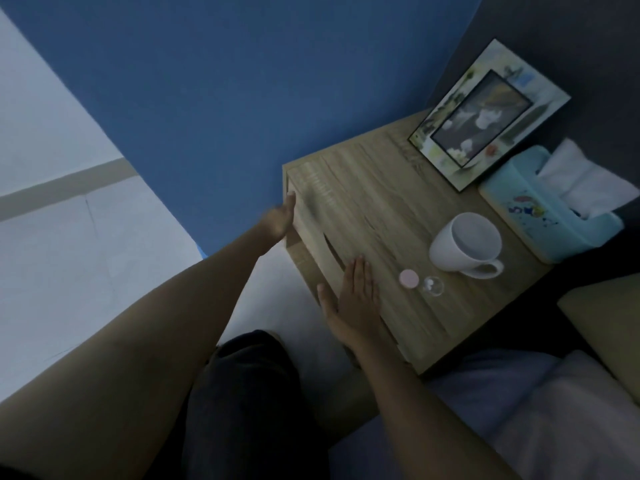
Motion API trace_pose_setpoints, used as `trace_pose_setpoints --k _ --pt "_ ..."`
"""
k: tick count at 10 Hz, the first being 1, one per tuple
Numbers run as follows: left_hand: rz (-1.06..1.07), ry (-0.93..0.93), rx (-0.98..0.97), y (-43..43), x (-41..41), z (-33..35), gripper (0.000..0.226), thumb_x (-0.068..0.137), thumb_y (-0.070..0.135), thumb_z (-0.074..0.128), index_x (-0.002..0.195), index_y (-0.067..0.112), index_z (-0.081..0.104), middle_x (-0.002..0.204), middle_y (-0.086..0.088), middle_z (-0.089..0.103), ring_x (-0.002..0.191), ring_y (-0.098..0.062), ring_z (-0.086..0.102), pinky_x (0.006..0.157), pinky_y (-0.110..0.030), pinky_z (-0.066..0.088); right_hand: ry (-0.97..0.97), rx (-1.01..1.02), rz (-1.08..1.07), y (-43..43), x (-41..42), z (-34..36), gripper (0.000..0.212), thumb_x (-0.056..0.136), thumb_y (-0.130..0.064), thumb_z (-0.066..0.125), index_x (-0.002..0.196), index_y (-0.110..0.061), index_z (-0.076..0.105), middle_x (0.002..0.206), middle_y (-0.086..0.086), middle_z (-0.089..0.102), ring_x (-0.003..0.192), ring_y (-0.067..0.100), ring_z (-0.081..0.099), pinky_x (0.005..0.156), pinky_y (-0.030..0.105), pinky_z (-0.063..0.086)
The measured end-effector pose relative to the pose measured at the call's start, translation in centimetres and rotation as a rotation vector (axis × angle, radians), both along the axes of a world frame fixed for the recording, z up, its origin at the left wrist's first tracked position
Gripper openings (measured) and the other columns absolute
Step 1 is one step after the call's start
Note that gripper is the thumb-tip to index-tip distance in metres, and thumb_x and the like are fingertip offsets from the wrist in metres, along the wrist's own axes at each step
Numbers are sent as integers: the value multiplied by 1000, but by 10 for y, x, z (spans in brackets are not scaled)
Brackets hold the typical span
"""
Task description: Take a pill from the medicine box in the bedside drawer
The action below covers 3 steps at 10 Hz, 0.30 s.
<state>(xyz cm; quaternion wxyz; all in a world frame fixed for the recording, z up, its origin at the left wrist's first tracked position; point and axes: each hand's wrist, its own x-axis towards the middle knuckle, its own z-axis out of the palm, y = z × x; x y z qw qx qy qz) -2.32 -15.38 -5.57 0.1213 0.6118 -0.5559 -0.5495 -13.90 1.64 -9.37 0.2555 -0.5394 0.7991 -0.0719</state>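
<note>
A wooden bedside table (388, 209) stands against a blue wall. Its drawer front (313, 233) faces left, and I cannot tell whether it stands slightly out. My left hand (280, 218) lies flat against the drawer front near its far end, fingers extended. My right hand (355, 299) rests open against the table's near front edge, fingers spread. On the tabletop beside it lie a small pink round lid (409, 278) and a clear little container (433, 285) with white pills inside. Both hands hold nothing.
A white mug (465, 245) stands on the tabletop. Behind it are a picture frame (485, 116) leaning on the wall and a light blue tissue box (550, 216). My dark-clothed knee (249, 386) is below the table, bedding at lower right.
</note>
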Motion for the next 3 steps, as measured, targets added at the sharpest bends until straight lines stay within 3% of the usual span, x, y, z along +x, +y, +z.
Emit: trace_pose_setpoints --k 2,3 --pt "-105 -339 -195 42 90 44 53 102 35 23 124 -4 53 138 -27 49 129 -37 44 108 -36 31 92 -57 94 3 12 37 72 95 -47 32 147 -5 5 160 11 0 147 23 -1 118 39 4" --pt "-116 -424 -187 61 124 55 39 101 30 25 101 4 54 124 -29 58 115 -38 53 96 -36 39 82 -71 230 3 25 55 68 96 -45 32 147 -4 10 159 11 5 147 23 4 118 38 7"
